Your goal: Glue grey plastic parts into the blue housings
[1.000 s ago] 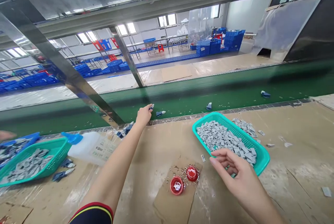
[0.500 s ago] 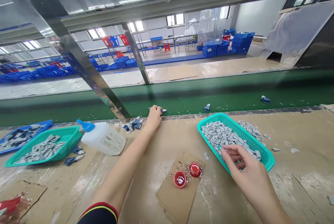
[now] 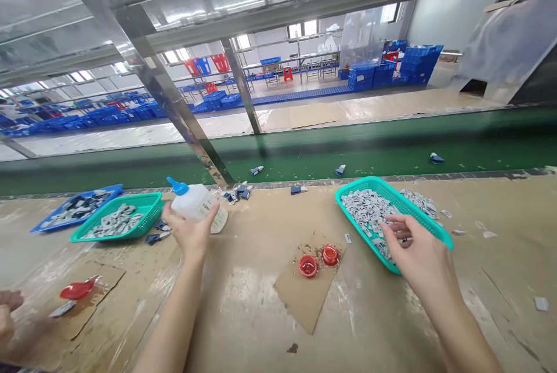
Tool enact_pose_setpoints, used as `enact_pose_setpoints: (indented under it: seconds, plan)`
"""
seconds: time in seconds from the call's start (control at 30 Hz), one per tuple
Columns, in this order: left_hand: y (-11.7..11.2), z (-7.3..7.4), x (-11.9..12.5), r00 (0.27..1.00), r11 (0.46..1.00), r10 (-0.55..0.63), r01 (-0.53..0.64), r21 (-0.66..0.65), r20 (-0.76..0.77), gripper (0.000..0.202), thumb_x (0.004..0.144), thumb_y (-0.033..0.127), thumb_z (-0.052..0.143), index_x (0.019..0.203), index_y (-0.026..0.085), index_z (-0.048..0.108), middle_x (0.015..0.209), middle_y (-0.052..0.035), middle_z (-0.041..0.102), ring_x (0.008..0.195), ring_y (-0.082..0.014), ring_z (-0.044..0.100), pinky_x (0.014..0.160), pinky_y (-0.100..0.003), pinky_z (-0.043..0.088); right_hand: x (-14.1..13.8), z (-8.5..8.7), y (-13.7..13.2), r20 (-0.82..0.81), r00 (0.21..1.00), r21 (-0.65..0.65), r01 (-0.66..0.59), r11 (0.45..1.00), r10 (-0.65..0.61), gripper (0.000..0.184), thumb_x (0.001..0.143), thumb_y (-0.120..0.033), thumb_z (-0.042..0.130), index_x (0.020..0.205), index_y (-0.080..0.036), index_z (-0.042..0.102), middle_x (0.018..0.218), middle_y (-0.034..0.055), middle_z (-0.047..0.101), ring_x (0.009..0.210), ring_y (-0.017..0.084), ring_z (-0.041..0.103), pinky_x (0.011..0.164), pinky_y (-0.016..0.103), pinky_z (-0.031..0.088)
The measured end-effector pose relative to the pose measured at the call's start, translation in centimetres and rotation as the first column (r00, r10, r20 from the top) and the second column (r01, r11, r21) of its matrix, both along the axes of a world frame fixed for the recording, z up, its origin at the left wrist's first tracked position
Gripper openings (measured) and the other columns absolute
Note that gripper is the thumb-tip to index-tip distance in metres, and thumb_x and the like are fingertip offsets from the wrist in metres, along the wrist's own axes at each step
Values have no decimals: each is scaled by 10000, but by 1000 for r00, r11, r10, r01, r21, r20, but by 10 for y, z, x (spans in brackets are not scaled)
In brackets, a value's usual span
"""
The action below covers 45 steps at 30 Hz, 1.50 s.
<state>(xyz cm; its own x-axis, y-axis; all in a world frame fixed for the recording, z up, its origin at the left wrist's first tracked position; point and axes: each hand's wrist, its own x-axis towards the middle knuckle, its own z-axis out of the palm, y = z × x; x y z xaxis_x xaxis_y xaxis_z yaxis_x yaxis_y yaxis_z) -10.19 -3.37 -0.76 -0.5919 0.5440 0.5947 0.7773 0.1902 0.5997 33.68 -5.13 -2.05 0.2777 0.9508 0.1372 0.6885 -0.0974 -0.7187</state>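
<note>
My left hand (image 3: 191, 232) is open at the near side of a white squeeze bottle (image 3: 198, 202) with a blue nozzle. Thumb and fingers are spread about the bottle's body, and contact cannot be made out. Over a green basket (image 3: 435, 232) heaped with small grey plastic pieces (image 3: 363, 205), my right hand (image 3: 418, 242) is held with thumb and index finger pinched. Whatever lies between those fingertips is hidden. Dark blue-and-grey parts lie nearby: one part (image 3: 298, 189) on the table edge, another part (image 3: 256, 170) on the green belt.
Two red cups (image 3: 308, 266) stand on cardboard (image 3: 304, 303). Leftward are a second green basket (image 3: 148, 213), a blue tray (image 3: 115, 190) and a red dish (image 3: 78, 289). Another person's hand (image 3: 8, 309) shows at the left edge. A metal post (image 3: 187, 118) slants down to the belt (image 3: 296, 158).
My left hand has moved back and left from the belt edge to the bottle. Two blue-and-grey parts now show near where it was. My right hand remains over the basket. The view has shifted.
</note>
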Motion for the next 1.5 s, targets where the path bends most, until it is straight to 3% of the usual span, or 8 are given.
enact_pose_setpoints:
  seconds: [0.07, 0.17, 0.33, 0.7, 0.97, 1.13, 1.37, 1.5]
  plan:
    - [3, -8, -8, 998, 997, -54, 56, -56, 35, 796, 671, 505, 715, 1297, 127, 401, 1187, -182, 583, 1056, -338, 585, 862, -490, 486, 10, -7, 5, 186, 983, 36, -7, 999, 0, 268, 826, -381, 541, 1024, -236, 650, 913, 65, 685, 838, 260, 622, 676, 356, 466]
    - [5, -9, 6, 953, 974, -227, 219, -61, -201, 649, 671, 419, 737, 1229, 162, 526, 1160, -136, 634, 1055, -320, 604, 900, -445, 487, 22, -19, 12, 412, 907, -24, -80, 997, 83, 280, 831, -332, 567, 1035, -186, 693, 947, 121, 683, 925, 305, 588, 815, 421, 411]
    - [1, 7, 55, 641, 809, -559, 561, -177, -526, 517, 779, 225, 638, 1283, 216, 525, 1292, -109, 583, 1198, -282, 533, 1037, -433, 406, 23, -21, 17, 467, 873, -171, -70, 983, 143, 280, 751, -292, 694, 999, -168, 731, 960, 148, 683, 928, 321, 586, 812, 405, 389]
    - [11, 19, 122, 302, 697, -664, 580, -422, -684, 448, 880, 73, 432, 1266, 257, 569, 1312, -101, 575, 1239, -265, 497, 1016, -451, 418, 18, -18, 16, 411, 905, -131, -62, 989, 111, 149, 814, -196, 597, 721, -172, 710, 793, 135, 666, 806, 283, 597, 690, 357, 396]
    - [14, 26, 130, 233, 699, -652, 553, -453, -721, 487, 886, 51, 412, 1282, 297, 553, 1363, -74, 534, 1276, -255, 467, 1039, -452, 392, 16, -6, 14, 302, 953, -85, 2, 996, 23, 182, 931, -201, 446, 919, -159, 623, 833, 91, 690, 742, 246, 605, 569, 300, 339]
    - [14, 27, 129, 213, 696, -653, 546, -466, -727, 479, 884, 52, 429, 1279, 291, 555, 1365, -77, 533, 1278, -252, 465, 1033, -441, 399, 13, 5, 9, 166, 986, 26, -25, 999, 20, 274, 928, -248, 432, 1072, -153, 645, 981, 121, 707, 849, 267, 633, 667, 327, 404]
    - [12, 25, 127, 219, 688, -666, 549, -474, -713, 500, 879, 49, 416, 1289, 304, 543, 1367, -69, 530, 1281, -248, 462, 1038, -452, 399, 12, 5, 7, 70, 995, 24, -74, 997, 72, 271, 893, -288, 438, 921, -188, 689, 907, 92, 715, 787, 250, 643, 643, 321, 423]
    - [15, 20, 120, 294, 687, -683, 568, -453, -668, 532, 846, 26, 408, 1277, 301, 553, 1349, -67, 545, 1266, -249, 474, 1026, -466, 409, 10, 3, 6, -67, 993, 40, -99, 994, 101, 209, 887, -345, 462, 867, -211, 621, 785, 61, 708, 676, 224, 643, 586, 304, 437]
